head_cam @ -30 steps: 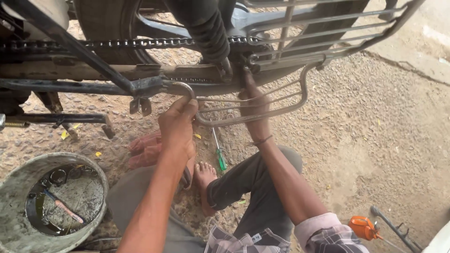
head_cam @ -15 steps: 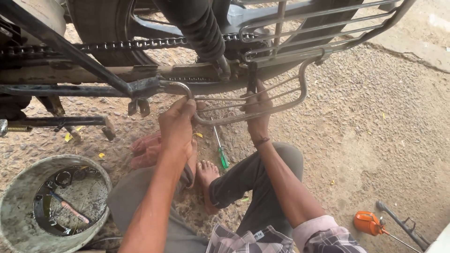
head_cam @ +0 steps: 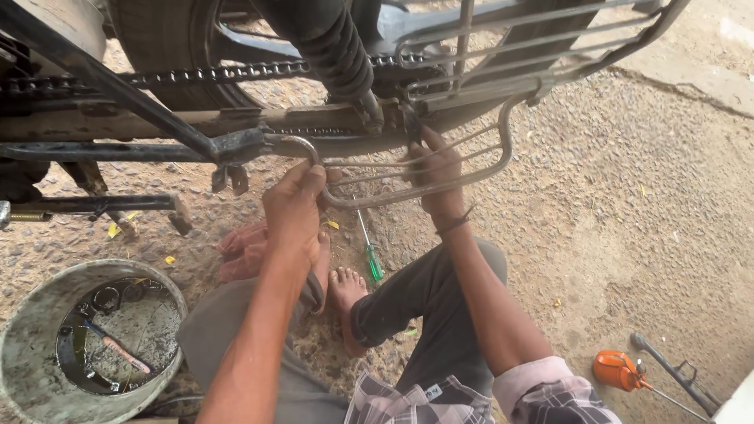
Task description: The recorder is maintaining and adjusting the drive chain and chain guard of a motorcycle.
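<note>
Since the earlier frame, neither hand shifts: left hand (head_cam: pixel 294 208) stays closed around the metal guard rail (head_cam: pixel 440 184); right hand (head_cam: pixel 437 174) grips its bars. Green-handled screwdriver (head_cam: pixel 369 253) lies below on the ground.

Bent grey metal guard rail (head_cam: pixel 440 184), tubular, mounted low on motorcycle side, horizontal.

We are at an open-air roadside motorcycle repair spot, working on bare gravelly ground (head_cam: pixel 628 220). Above us stands a motorcycle with its black drive chain (head_cam: pixel 212 74), coiled rear shock absorber (head_cam: pixel 334 47) and grey metal saree guard (head_cam: pixel 471 71). A grimy round metal basin (head_cam: pixel 31 345) holds loose tools, and a green-handled screwdriver (head_cam: pixel 369 253) and an orange oil can (head_cam: pixel 616 369) lie in the dirt.
</note>
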